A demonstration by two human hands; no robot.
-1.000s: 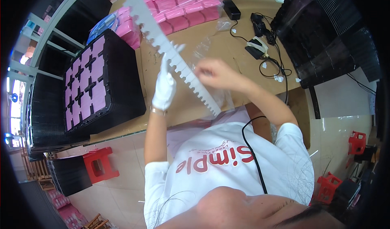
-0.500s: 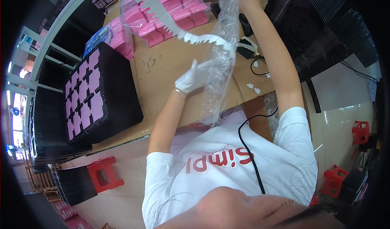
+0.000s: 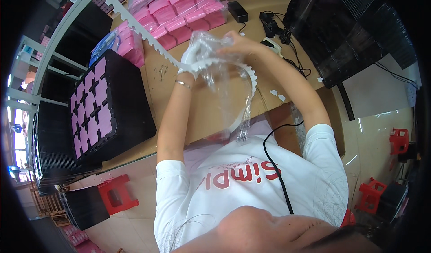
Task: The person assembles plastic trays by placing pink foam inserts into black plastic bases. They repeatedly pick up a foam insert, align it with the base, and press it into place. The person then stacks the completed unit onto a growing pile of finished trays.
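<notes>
Across the white shirt [image 3: 251,203], red lettering [image 3: 242,176] is running upside down. Over the cardboard-covered table [image 3: 157,91], a white notched strip [image 3: 147,36] is bending at the gloved left hand [image 3: 193,56] and looping toward the shirt. The right hand [image 3: 240,45] is pinching clear film [image 3: 206,41], which is veiling the left hand's fingers; their grip I cannot tell.
</notes>
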